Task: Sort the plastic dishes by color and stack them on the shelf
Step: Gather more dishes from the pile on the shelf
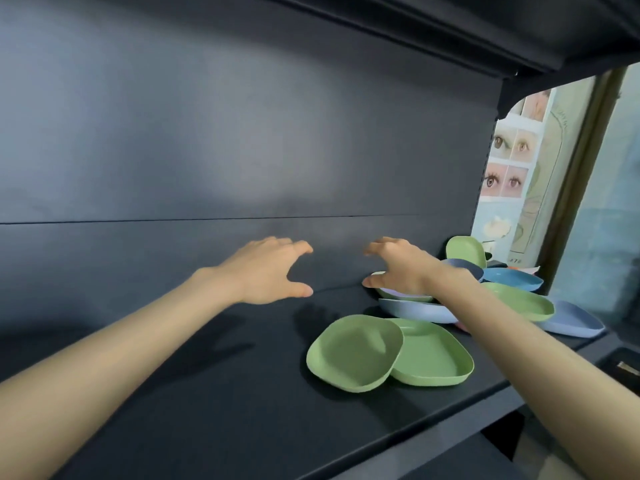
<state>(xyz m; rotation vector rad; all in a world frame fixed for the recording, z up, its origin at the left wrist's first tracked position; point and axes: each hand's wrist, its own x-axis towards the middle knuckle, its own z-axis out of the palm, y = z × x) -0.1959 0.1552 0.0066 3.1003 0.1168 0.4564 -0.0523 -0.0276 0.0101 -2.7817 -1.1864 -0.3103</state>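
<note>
Back panel (207,133): dark grey, wide, filling most of the view, crossed by one thin horizontal seam.
Shelf board (207,393): dark and matt, rising from lower left to right; bare on the left half, loaded with dishes on the right half.
Upper shelf (450,22): dark underside across the top right corner.
Poster (509,161): past the right end of the unit, pale, printed with rows of eye pictures.
Dish pile (462,266): loose heap at the right end of the shelf board, close against the back panel, colours mixed: greens, blues, a lilac, a sliver of pink.
Left hand (270,271): palm down above the bare board, left of the pile, fingers spread and slightly bent, thumb held out, holding nothing.
Right hand (398,265): palm down over the left edge of the pile, fingers spread and curved, nothing gripped; thumb tip close by a dish rim, touching or not cannot be told.
Front green dish (353,351): rounded square, nearest the viewer, tilted, right rim lying over the second green dish (436,358), set flat just beside it.
Pale blue dish (415,311): behind the green pair, low in the pile, under a lilac-lined dish (405,294).
Periwinkle dish (571,320): far right of the pile, partly under a third green dish (519,301).
Bright blue dish (512,278): behind that green one, towards the back.
Upright green dish (465,249): at the very back, standing on edge, leaning.
</note>
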